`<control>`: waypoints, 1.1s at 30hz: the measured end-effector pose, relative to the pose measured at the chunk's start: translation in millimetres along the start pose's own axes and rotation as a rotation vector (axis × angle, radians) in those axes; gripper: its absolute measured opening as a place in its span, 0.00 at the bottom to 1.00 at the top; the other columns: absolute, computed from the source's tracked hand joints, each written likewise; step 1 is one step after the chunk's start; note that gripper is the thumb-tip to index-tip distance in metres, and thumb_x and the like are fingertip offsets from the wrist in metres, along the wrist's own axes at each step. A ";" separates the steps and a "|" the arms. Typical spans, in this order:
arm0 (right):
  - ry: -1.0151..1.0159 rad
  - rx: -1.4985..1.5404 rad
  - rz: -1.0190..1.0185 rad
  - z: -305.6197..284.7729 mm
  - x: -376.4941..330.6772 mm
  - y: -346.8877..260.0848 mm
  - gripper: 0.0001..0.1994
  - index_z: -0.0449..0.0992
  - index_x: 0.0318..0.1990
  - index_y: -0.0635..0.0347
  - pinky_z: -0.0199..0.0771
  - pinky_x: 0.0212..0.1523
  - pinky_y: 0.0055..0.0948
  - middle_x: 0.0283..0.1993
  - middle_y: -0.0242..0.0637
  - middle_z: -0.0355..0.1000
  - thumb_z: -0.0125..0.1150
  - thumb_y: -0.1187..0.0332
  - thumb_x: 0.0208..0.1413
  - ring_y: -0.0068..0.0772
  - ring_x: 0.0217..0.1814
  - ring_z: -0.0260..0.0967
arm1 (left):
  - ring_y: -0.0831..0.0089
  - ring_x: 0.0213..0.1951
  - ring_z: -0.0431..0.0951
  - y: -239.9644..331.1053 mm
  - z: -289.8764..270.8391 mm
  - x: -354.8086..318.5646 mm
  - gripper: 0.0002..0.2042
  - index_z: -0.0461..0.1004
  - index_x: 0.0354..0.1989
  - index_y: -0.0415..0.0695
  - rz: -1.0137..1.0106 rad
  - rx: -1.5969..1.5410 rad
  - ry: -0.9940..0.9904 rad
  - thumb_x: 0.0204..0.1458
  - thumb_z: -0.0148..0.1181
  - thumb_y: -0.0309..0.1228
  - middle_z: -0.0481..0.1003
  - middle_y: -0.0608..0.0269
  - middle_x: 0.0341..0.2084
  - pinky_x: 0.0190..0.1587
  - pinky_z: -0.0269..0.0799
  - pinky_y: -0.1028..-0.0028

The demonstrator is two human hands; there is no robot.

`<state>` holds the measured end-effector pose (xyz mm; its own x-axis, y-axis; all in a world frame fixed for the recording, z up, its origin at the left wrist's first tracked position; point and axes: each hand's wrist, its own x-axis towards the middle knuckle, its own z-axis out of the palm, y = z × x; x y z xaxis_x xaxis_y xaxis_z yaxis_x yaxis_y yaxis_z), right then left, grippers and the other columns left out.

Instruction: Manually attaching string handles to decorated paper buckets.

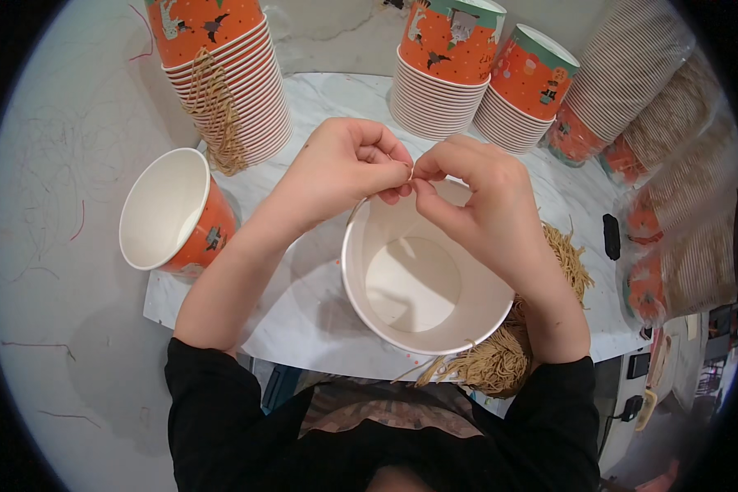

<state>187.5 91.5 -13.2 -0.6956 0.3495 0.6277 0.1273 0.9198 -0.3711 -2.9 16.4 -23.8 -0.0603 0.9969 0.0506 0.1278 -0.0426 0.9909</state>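
A large white-lined paper bucket stands before me with its mouth tilted up toward me; inside it the round bottom shows. Over its far rim my left hand and my right hand meet, fingertips nearly touching. Both hands pinch with thumb and fingers at something small and thin between them, too fine to make out. To the right of the bucket, under my right forearm, lies a bundle of tan twisted cords, partly hidden by the bucket and the arm.
Another orange paper bucket tilts at the left. A tall bucket stack with tan cords hanging on it stands behind. More stacks stand at the back, and plastic-wrapped ones line the right. A small black object lies near those.
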 end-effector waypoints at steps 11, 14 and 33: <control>-0.074 0.045 0.088 -2.6 0.9 0.8 0.08 0.80 0.30 0.63 0.76 0.33 0.38 0.31 0.41 0.78 0.69 0.68 0.48 0.45 0.33 0.78 | 0.82 0.27 0.80 1.9 1.2 -0.9 0.06 0.77 0.36 0.36 -0.034 -0.028 0.018 0.55 0.64 0.26 0.82 0.62 0.27 0.31 0.73 0.84; -0.057 0.072 0.111 0.3 0.2 1.0 0.07 0.81 0.30 0.63 0.76 0.33 0.38 0.30 0.42 0.78 0.69 0.68 0.48 0.45 0.33 0.78 | 0.82 0.27 0.80 2.7 0.8 -1.5 0.07 0.77 0.36 0.36 -0.037 -0.052 0.019 0.55 0.64 0.27 0.82 0.61 0.28 0.31 0.73 0.84; -0.090 -0.028 0.006 4.1 -0.9 1.0 0.05 0.77 0.33 0.64 0.73 0.36 0.35 0.31 0.40 0.75 0.66 0.76 0.49 0.43 0.36 0.75 | 0.80 0.25 0.79 1.0 2.1 -2.2 0.07 0.80 0.29 0.33 0.044 0.154 0.117 0.46 0.62 0.25 0.80 0.61 0.21 0.29 0.73 0.79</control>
<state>185.4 91.3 -16.9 -0.7551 0.3392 0.5611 0.1509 0.9227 -0.3548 -0.5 14.3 -23.2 -0.1651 0.9794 0.1166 0.2823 -0.0664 0.9570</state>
